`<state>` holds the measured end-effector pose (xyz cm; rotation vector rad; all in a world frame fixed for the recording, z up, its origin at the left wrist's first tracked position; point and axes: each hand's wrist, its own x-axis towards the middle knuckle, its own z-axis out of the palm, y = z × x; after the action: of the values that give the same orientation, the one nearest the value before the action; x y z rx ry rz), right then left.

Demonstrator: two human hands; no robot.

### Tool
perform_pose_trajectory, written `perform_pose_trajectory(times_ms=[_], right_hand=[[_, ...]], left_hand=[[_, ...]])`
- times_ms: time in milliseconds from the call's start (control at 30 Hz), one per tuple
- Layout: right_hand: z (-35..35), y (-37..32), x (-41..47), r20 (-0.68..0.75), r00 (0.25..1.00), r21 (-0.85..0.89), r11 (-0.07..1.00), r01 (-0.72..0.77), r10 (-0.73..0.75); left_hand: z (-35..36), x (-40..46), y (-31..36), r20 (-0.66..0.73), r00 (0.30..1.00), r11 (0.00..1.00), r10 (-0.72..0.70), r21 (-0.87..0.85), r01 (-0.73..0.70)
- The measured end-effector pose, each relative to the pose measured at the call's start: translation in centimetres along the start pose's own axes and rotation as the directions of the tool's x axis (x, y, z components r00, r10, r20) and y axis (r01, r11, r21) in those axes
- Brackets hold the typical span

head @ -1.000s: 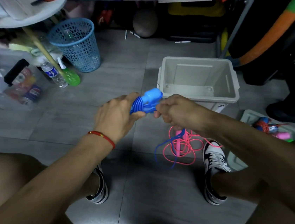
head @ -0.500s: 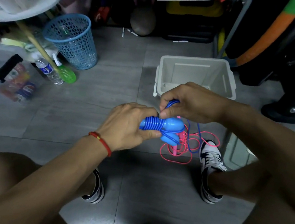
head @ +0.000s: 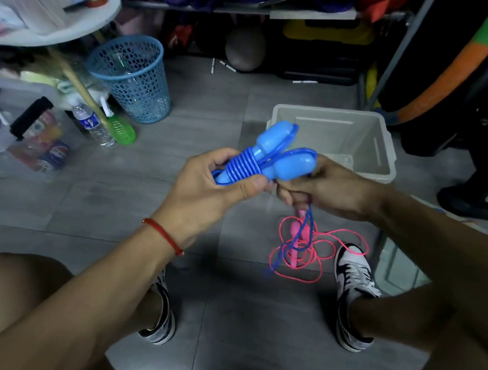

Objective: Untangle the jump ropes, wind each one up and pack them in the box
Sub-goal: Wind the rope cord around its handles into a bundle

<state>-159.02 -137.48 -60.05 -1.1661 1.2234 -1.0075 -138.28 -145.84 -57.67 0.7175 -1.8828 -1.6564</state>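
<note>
Since the earlier frame, the blue jump rope (head: 267, 158) was raised and tilted bulb-ends-up before the box (head: 383, 150). The left hand (head: 206, 189) was clamped on its wound handles to keep the coils tight, while the right hand (head: 325, 187) was closed on the loose blue tail to feed the winding. The pink jump rope (head: 308, 250) lay unwound on the floor.

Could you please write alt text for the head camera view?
The left hand grips blue jump rope handles wound with cord, while the right hand holds the loose blue strand. A pink rope lies tangled on the floor near a white box.
</note>
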Motion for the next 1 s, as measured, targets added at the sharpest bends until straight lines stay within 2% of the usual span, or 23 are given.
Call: perform_pose_trajectory(times_ms=[100,233,267,367,433,500,600,667,767,833,867,900,933,1000], right_hand=[[1.6,-0.7,0.2,-0.006,0.999,-0.145,0.989,-0.034,0.033],[2.9,-1.1,0.3,-0.065,0.998,-0.353,0.936,-0.007,-0.017],[3.2,-1.1,0.3,-0.081,0.997,-0.393,0.919,-0.016,-0.018],[3.9,-0.6,0.4,-0.186,0.982,-0.372,0.921,-0.114,0.046],[4.0,-0.6,0.6,-0.26,0.964,-0.444,0.881,-0.165,0.049],[4.3,-0.8,0.6,-0.322,0.945,-0.475,0.854,-0.212,0.055],[4.9,-1.4,1.0,-0.455,0.887,-0.363,0.893,-0.265,0.078],[5.2,-1.7,1.5,-0.563,0.821,-0.221,0.94,-0.259,0.094],[5.2,-1.8,2.0,-0.685,0.717,-0.031,0.978,-0.208,0.131],[5.2,-1.6,1.8,-0.724,0.68,-0.002,0.986,-0.164,0.111],[5.1,-1.5,1.7,-0.731,0.675,0.001,0.99,-0.142,0.098],[4.8,-1.5,1.6,-0.73,0.677,0.007,0.992,-0.128,0.092],[4.5,-1.4,1.6,-0.725,0.684,0.014,0.994,-0.11,0.086],[3.8,-1.6,1.6,-0.68,0.732,-0.004,0.998,-0.063,0.043]], left_hand=[[-0.3,0.5,-0.9,-0.166,0.983,0.996,-0.077,-0.06,0.068],[-0.9,1.0,-2.0,-0.254,0.962,0.995,-0.102,-0.039,0.095],[-0.8,1.2,-2.2,-0.277,0.956,0.995,-0.099,-0.015,0.099],[-0.7,1.6,-2.8,-0.31,0.949,0.989,-0.062,0.107,0.1],[-0.9,2.1,-3.8,-0.334,0.942,0.967,-0.022,0.232,0.105],[-0.7,2.2,-4.2,-0.371,0.928,0.905,0.027,0.402,0.135],[-0.4,2.4,-4.4,-0.376,0.915,0.796,0.146,0.593,0.117],[0.1,2.5,-4.6,-0.31,0.909,0.693,0.279,0.72,0.033],[1.5,2.3,-5.1,-0.208,0.856,0.487,0.474,0.872,-0.058],[2.4,2.1,-5.3,-0.132,0.831,0.355,0.541,0.931,-0.083],[2.5,2.1,-5.3,-0.091,0.828,0.328,0.553,0.938,-0.116],[2.6,2.0,-5.3,-0.061,0.832,0.34,0.552,0.927,-0.158],[2.6,1.8,-5.2,-0.049,0.849,0.404,0.525,0.893,-0.198],[2.6,1.5,-4.5,-0.109,0.897,0.645,0.429,0.732,-0.22]])
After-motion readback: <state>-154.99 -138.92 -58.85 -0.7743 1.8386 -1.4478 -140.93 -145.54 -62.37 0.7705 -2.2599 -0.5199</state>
